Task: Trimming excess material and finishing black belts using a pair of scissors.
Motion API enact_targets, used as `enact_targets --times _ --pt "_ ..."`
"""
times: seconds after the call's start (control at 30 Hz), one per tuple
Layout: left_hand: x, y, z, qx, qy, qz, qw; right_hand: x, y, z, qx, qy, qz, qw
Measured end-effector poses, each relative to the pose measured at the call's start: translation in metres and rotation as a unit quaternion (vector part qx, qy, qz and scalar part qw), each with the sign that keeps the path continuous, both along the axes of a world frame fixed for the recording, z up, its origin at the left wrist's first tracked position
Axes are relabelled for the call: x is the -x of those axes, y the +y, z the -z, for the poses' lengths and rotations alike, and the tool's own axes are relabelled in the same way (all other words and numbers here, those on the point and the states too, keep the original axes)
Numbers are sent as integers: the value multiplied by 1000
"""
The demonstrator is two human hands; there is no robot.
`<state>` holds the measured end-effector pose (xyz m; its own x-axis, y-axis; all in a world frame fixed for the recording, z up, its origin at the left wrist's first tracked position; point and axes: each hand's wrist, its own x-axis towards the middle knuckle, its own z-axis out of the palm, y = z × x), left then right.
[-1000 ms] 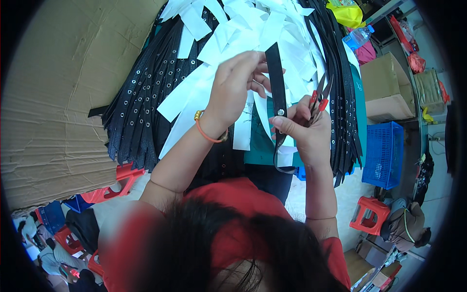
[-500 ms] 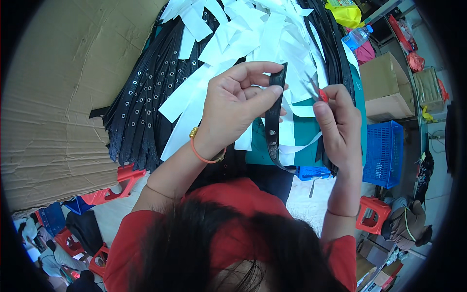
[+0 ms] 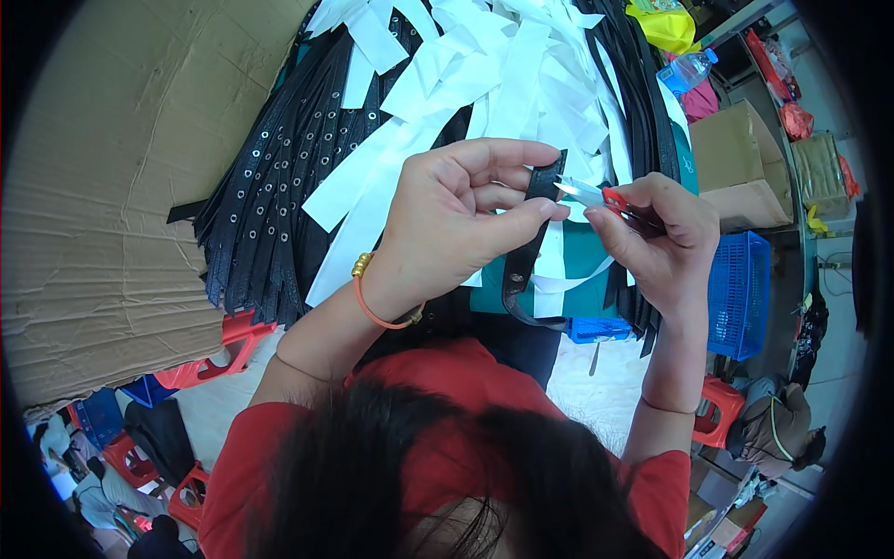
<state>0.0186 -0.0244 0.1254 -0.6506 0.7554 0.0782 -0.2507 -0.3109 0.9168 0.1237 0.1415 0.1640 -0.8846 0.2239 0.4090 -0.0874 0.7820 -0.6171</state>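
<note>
My left hand point(image 3: 447, 219) pinches a black belt point(image 3: 547, 179) near its upper end, between thumb and fingers. The belt hangs down toward me and curls at the bottom, where a metal stud shows. Closed around a small pair of scissors point(image 3: 579, 191) with red handles is my right hand point(image 3: 666, 233). The blades point left, their tips at the belt's right edge by my left fingers; whether they touch it I cannot tell. Beneath my hands lie many white strips point(image 3: 447, 84) over a green mat point(image 3: 498, 300).
Black belts with metal eyelets point(image 3: 279, 177) fan out left, beside a large cardboard sheet point(image 3: 112, 186). More black straps point(image 3: 647, 84) lie on the right. Beyond them are a water bottle point(image 3: 687, 71), a cardboard box point(image 3: 740, 168), a blue basket point(image 3: 738, 293) and a red stool point(image 3: 715, 410).
The scissors have moved left and now meet the belt's edge with their tips. My left hand and the belt's upper end have dropped slightly toward me.
</note>
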Motion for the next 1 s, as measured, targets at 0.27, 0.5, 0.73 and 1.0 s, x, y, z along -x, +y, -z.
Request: enact_targets --times 0.27,0.5,0.73,1.0 --pt "2 -2 2 -12 -25 7 1000 1 0 0 -69 2 -29 997" --pt "4 2 3 -1 -40 8 999 4 4 4 -122 33 -46 991" --pt "4 5 4 -7 -39 17 999 3 11 10 -87 31 -39 995" --pt "4 7 7 8 -19 29 999 4 18 9 -80 14 -70 994"
